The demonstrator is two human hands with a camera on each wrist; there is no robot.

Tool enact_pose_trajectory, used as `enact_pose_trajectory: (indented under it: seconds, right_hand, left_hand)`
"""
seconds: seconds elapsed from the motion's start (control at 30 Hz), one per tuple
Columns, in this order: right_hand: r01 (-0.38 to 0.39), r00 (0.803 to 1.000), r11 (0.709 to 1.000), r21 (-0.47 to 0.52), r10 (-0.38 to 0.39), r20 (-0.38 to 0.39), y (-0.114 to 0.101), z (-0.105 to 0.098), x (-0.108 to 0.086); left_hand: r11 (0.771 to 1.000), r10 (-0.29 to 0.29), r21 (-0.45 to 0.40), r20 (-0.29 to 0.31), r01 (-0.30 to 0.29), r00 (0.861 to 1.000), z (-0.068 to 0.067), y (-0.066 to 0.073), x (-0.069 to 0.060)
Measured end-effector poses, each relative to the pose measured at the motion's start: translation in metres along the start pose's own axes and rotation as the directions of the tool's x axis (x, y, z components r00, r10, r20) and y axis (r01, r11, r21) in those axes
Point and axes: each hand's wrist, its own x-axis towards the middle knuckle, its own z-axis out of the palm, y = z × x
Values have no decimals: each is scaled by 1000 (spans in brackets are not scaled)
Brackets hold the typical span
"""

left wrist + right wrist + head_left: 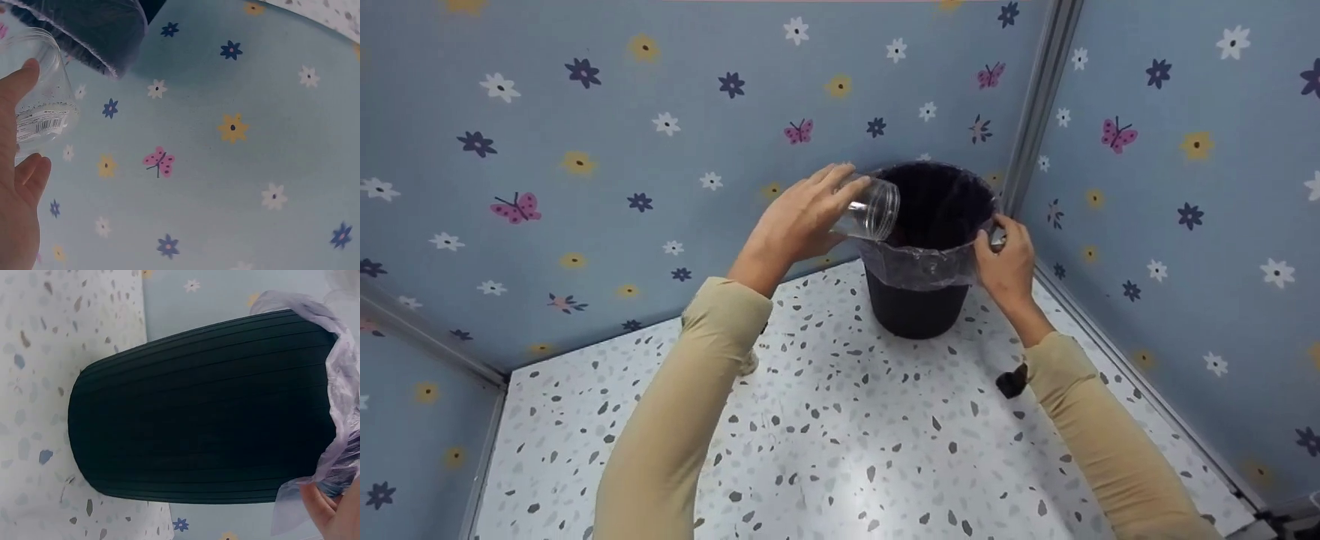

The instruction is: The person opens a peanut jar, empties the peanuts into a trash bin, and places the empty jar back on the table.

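My left hand (pixel 804 214) grips a clear jar (pixel 876 210), tipped on its side with its mouth over the opening of a black trash bin (pixel 919 311). In the left wrist view a barcode label (pixel 48 125) shows on the jar's end. A thin see-through bin liner (pixel 919 268) is folded over the bin's rim. At the right side of the rim, my right hand (pixel 1011 259) pinches the liner and edge between thumb and fingers. The right wrist view shows the bin's ribbed wall (pixel 202 410) and the liner's crumpled edge (pixel 337 377). The bin's contents are too dark to make out.
The bin stands on a speckled white surface (pixel 840 420), close to the corner of two blue flowered panels (pixel 697 112). A small black object (pixel 1011 381) lies near my right sleeve. Something pale (pixel 748 364) is partly hidden by my left sleeve.
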Motion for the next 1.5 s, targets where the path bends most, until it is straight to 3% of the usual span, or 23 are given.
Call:
enact_pose_trajectory:
  seconds: [0.07,0.17,0.37,0.47,0.57,0.7,0.8,0.93,1.03,1.2,1.37,1.5]
  right_hand:
    - [-17,1000,1000,7,17,22,-3,-1,-1]
    - [-37,999,999,16,37,23,-5,-3,-4]
    - [16,994,999,47,-11,-111,-13,-4,-20]
    - [83,986,991,103,-66,-153,-23,-8,-34]
    - [129,983,978,163,-105,-147,-37,-17,-55]
    - [187,980,955,229,-166,-108,-69,-33,-87]
    - [257,966,916,309,-249,-64,-97,-46,-108]
    - [355,921,826,439,-389,-14,-120,-55,-131]
    - [394,880,763,512,-474,29,-131,-56,-150]
    - [440,809,687,579,-583,76,-145,-55,-176]
    - [515,740,632,579,-669,72,-153,-48,-188]
    - [555,707,606,570,-705,61,-158,-41,-188]
  left_hand:
    - [999,-36,-38,-67,33,997,-1,-4,-15]
    - [994,-85,-88,-171,70,982,-1,-8,-37]
    - [980,-163,-161,-311,118,936,-2,0,-75]
    - [974,-184,-200,-396,111,900,-1,10,-92]
    - [961,-208,-262,-472,89,857,3,25,-108]
    - [933,-260,-356,-560,54,787,9,47,-130]
    - [913,-300,-405,-609,38,734,14,66,-147]
    - [907,-325,-421,-654,30,683,21,97,-168]
    - [904,-340,-425,-667,37,663,26,124,-181]
    - [871,-399,-490,-660,38,636,32,162,-193]
    - [836,-456,-546,-634,57,625,38,183,-200]
    - [820,-477,-568,-614,68,629,44,186,-203]
